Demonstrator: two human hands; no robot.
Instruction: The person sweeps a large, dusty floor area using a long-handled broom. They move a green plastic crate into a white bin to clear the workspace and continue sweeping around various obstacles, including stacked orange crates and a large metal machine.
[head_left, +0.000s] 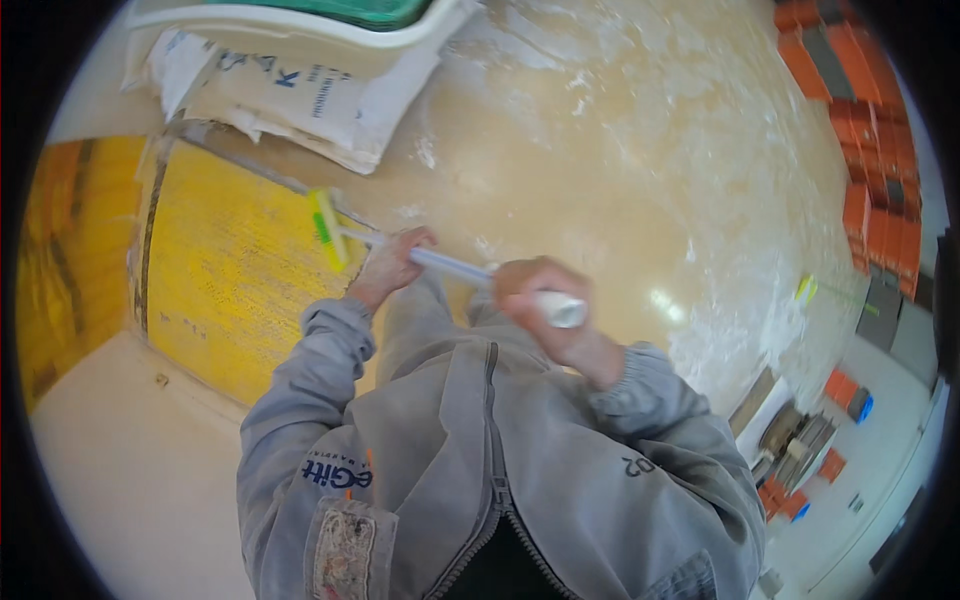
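My left hand (390, 266) is closed around the pale pole of a broom, some way up from its head. My right hand (541, 300) grips the white upper end of the same pole, its fingers slightly blurred. The broom head (328, 229), yellow and green, is over the right part of a worn yellow floor panel (225, 255), near that panel's edge. Whether the bristles touch the surface cannot be told. Both forearms wear grey sleeves, and part of my legs shows below the pole.
White printed sacks (300, 97) lie beside a white tub (360, 34) with green contents. White residue streaks the beige floor (570, 172). Orange crates (862, 142) stand in stacks at the far right, and another yellow-headed tool (806, 289) is near them. Yellow strip curtains hang at the left.
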